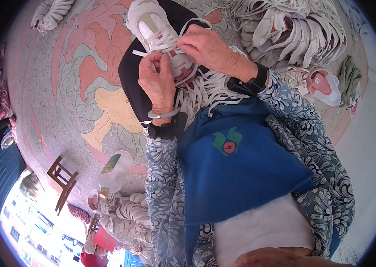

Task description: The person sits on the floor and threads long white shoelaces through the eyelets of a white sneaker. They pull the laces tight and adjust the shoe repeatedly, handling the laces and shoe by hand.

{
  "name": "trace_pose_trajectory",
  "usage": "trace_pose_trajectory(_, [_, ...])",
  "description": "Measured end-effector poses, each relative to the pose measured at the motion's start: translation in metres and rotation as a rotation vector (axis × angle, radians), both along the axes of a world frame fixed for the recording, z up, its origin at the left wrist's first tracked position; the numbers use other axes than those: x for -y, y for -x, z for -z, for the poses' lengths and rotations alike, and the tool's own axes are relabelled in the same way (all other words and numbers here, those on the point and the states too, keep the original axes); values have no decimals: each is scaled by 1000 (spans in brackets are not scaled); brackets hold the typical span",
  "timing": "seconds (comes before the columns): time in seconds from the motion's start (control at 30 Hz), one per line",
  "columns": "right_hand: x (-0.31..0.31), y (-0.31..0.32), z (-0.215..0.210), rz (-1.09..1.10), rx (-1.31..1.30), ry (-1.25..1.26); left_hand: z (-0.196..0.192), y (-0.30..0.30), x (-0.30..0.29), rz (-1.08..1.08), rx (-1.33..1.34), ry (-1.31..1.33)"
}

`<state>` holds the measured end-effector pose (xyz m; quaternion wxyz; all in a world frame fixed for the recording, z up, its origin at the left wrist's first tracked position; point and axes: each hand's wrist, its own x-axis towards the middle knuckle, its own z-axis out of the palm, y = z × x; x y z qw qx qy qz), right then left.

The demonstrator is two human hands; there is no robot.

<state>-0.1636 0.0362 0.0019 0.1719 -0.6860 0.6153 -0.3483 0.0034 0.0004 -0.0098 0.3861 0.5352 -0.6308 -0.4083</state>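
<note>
A white and beige sneaker (145,22) with red-pink accents lies toe-away on a black pad (130,73) in front of me. White laces cross its front, and its pale tongue (180,62) faces me. My left hand (157,82) is closed beside the tongue, thumb and forefinger pinched at a shoelace (140,53) whose end sticks out to the left. Over the shoe's right side, my right hand (208,50) pinches lace near the eyelets; a loop arches above it. Loose white laces (210,91) lie in a heap below my right wrist, over the blue apron (237,169).
Stacked pale shoe uppers (303,38) fill the far right, with a pink-lined shoe (323,86) and green cloth (350,80) nearby. At left are a plastic bottle (117,171), a small wooden stool (63,180) and more stacked uppers (128,218). Another bundle (52,13) lies far left.
</note>
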Motion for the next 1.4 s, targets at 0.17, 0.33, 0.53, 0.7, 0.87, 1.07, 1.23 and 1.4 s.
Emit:
trace_pose_trajectory(0.17, [-1,-3,1,13,50,25,-2,-2,-2,70,76,169])
trace_pose_trajectory(0.33, [1,-3,-5,-25,-32,-23,-11,-3,4,174,229,193])
trace_pose_trajectory(0.53, [6,-4,-5,-40,117,-71,-7,-5,7,166,184,273])
trace_pose_trajectory(0.7, [6,-6,-5,-61,35,-32,-20,-5,8,244,290,246])
trace_pose_trajectory(0.87, [6,-7,0,1,136,-82,-18,-6,13,276,327,309])
trace_pose_trajectory(1.07, [12,-16,-10,82,410,-408,-15,-9,9,232,322,329])
trace_pose_trajectory(1.23, [10,-20,1,69,166,-165,-18,-10,13,262,404,347])
trace_pose_trajectory(1.4, [6,-34,-1,74,-61,-49,-19,-1,13,294,501,482])
